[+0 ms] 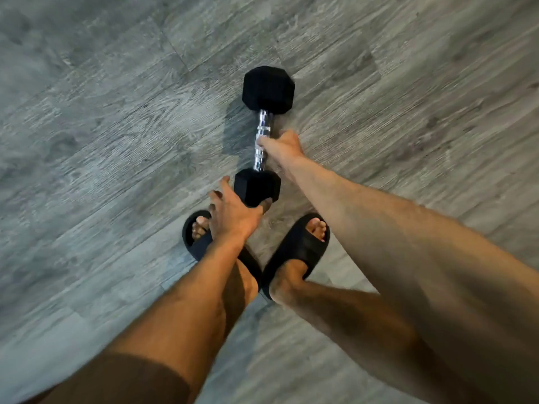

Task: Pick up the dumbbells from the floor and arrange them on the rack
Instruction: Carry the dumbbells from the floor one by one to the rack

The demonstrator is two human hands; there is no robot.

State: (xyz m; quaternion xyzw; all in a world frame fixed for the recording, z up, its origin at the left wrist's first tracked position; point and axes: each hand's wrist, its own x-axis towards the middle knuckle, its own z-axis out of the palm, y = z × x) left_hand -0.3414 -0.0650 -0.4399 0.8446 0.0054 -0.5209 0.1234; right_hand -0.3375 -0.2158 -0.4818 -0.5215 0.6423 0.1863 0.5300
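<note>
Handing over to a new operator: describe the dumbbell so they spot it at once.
Start on the grey wood-plank floor and find the two black slides. Just beyond their toes is the dumbbell, right hand gripping its handle, left hand holding its near head. Black hexagonal heads and a chrome handle set it apart.

Grey wood-grain plank floor (pixel 116 126), boards running diagonally, soft even light.

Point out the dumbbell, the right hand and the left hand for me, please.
dumbbell (pixel 264 122), head view, bare chrome handle.
right hand (pixel 282 149), head view, back of hand.
left hand (pixel 233 213), head view, back of hand.
</note>
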